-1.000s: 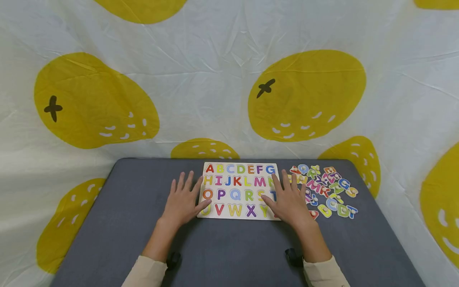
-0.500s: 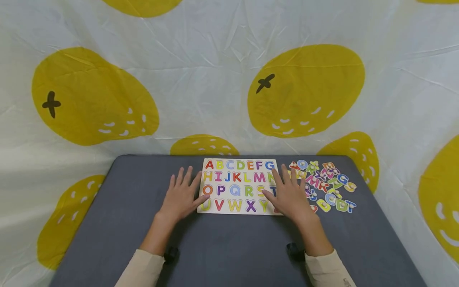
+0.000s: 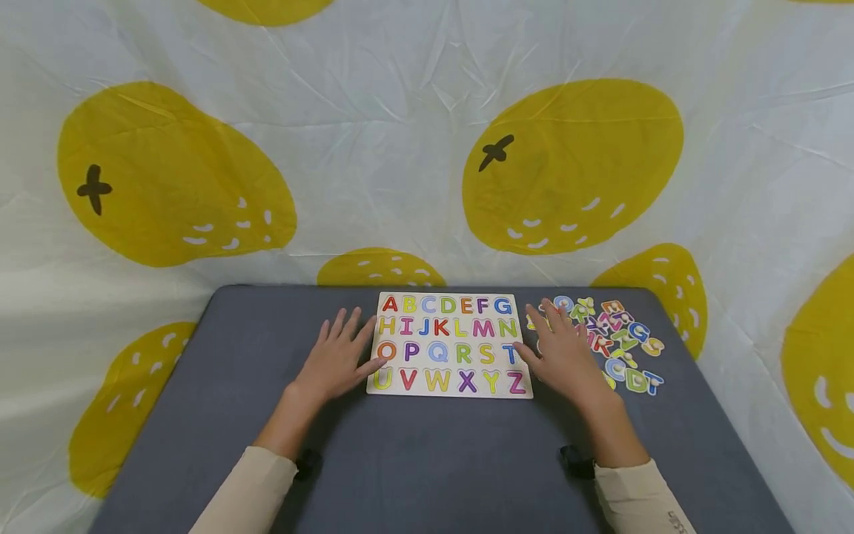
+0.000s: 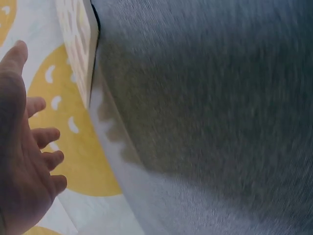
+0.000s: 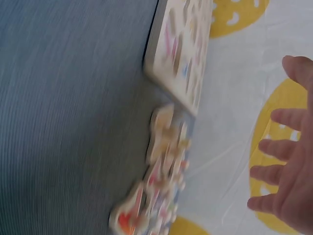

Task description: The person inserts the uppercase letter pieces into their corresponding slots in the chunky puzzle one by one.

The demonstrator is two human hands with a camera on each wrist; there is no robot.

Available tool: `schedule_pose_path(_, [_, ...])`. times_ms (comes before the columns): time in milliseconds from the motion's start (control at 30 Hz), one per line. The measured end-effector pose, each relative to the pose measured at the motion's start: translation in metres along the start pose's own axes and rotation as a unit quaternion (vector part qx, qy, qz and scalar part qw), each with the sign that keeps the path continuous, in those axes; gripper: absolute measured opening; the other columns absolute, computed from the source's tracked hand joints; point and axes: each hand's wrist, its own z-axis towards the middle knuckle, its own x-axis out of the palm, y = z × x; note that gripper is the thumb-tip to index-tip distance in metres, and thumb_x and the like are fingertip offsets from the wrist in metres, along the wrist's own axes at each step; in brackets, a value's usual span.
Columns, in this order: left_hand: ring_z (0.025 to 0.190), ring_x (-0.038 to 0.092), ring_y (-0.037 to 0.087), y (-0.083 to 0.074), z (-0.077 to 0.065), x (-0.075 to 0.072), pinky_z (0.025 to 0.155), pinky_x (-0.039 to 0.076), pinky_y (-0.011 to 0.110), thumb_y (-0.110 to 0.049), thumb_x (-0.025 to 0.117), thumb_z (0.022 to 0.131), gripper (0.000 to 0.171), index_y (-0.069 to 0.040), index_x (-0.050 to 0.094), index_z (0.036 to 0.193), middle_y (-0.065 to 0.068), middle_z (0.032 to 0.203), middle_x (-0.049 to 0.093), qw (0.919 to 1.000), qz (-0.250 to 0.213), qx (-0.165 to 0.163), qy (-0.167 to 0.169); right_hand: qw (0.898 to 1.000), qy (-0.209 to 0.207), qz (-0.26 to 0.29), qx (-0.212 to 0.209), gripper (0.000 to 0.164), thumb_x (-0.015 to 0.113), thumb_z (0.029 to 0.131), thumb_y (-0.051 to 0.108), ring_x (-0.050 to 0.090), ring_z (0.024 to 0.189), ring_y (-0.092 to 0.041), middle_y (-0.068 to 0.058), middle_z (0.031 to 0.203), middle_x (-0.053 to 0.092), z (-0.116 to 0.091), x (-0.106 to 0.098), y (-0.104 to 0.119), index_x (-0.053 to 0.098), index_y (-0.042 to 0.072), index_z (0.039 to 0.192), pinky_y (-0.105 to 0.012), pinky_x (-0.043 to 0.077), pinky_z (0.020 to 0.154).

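A wooden alphabet puzzle board (image 3: 445, 367) lies on the dark grey table, its recesses showing coloured letters A to Z in rows. My left hand (image 3: 333, 362) hovers with fingers spread at the board's left edge, thumb overlapping the lower left corner in the head view. My right hand (image 3: 567, 362) is spread between the board's right edge and a pile of knobbed letter pieces (image 3: 623, 341), covering part of the pile. Both wrist views show the palms raised above the tabletop, the left hand (image 4: 29, 142) and right hand (image 5: 288, 156) holding nothing.
The grey table (image 3: 434, 460) has its back edge close to a white curtain (image 3: 380, 148) printed with large yellow fruit. Loose letter pieces overlap each other to the board's right. A black wrist camera (image 3: 577, 461) sits under the right wrist.
My right hand has shifted right, off the board and over the letter pieces, uncovering N, T and Z. My left hand has drifted slightly left. The head view has tilted a little downward.
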Motion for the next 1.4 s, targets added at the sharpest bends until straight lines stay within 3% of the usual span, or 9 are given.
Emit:
schedule_pose_path(433, [0.157, 0.022, 0.044, 0.020, 0.015, 0.000, 0.124, 0.021, 0.064, -0.063, 0.057, 0.099, 0.084, -0.014, 0.033, 0.163, 0.018, 0.168, 0.030, 0.9993, 0.020, 0.029, 0.012, 0.997, -0.026, 0.051, -0.053, 0.071, 0.071, 0.098, 0.029, 0.037, 0.144, -0.053, -0.029, 0.159, 0.039, -0.004, -0.013, -0.057, 0.043, -0.001, 0.155, -0.070, 0.031, 0.114])
schedule_pose_path(633, [0.158, 0.020, 0.042, 0.025, 0.022, 0.009, 0.125, 0.020, 0.063, -0.064, 0.056, 0.099, 0.086, -0.016, 0.028, 0.165, 0.015, 0.170, 0.027, 0.9982, 0.007, 0.045, 0.037, 0.996, -0.029, 0.063, -0.056, 0.063, 0.073, 0.096, 0.023, 0.047, 0.133, -0.053, -0.030, 0.145, 0.052, -0.012, -0.010, -0.076, 0.050, -0.003, 0.149, -0.071, 0.037, 0.109])
schedule_pose_path(867, [0.157, 0.022, 0.043, 0.032, 0.028, 0.021, 0.124, 0.022, 0.063, -0.062, 0.054, 0.100, 0.084, -0.014, 0.029, 0.165, 0.016, 0.169, 0.029, 0.9966, 0.007, 0.069, 0.045, 0.992, -0.062, 0.040, -0.101, 0.057, 0.079, 0.090, 0.020, 0.057, 0.118, -0.051, -0.030, 0.128, 0.063, -0.021, 0.004, -0.096, 0.060, -0.006, 0.137, -0.068, 0.045, 0.100])
schedule_pose_path(1033, [0.158, 0.020, 0.042, 0.034, 0.030, 0.027, 0.125, 0.020, 0.064, -0.063, 0.052, 0.101, 0.084, -0.016, 0.027, 0.165, 0.014, 0.171, 0.025, 0.9960, -0.009, 0.067, 0.058, 0.991, -0.074, 0.043, -0.105, 0.043, 0.080, 0.088, 0.019, 0.062, 0.092, -0.031, -0.016, 0.105, 0.067, -0.029, 0.011, -0.106, 0.068, -0.003, 0.123, -0.053, 0.053, 0.083])
schedule_pose_path(1200, [0.157, 0.020, 0.044, 0.037, 0.037, 0.026, 0.124, 0.019, 0.067, -0.061, 0.054, 0.101, 0.083, -0.017, 0.027, 0.166, 0.015, 0.171, 0.024, 0.9961, -0.019, 0.058, 0.064, 0.991, -0.053, 0.061, -0.110, 0.030, 0.081, 0.089, 0.018, 0.049, 0.068, -0.003, 0.007, 0.081, 0.058, -0.037, 0.012, -0.113, 0.070, 0.002, 0.111, -0.029, 0.046, 0.062])
schedule_pose_path(1400, [0.158, 0.018, 0.045, 0.040, 0.040, 0.026, 0.122, 0.018, 0.069, -0.061, 0.054, 0.101, 0.082, -0.020, 0.025, 0.166, 0.015, 0.171, 0.023, 0.9946, -0.033, 0.051, 0.084, 0.988, -0.028, 0.084, -0.123, 0.021, 0.084, 0.086, 0.018, 0.039, 0.059, 0.004, 0.013, 0.068, 0.049, -0.044, 0.015, -0.115, 0.064, 0.013, 0.089, -0.022, 0.037, 0.056])
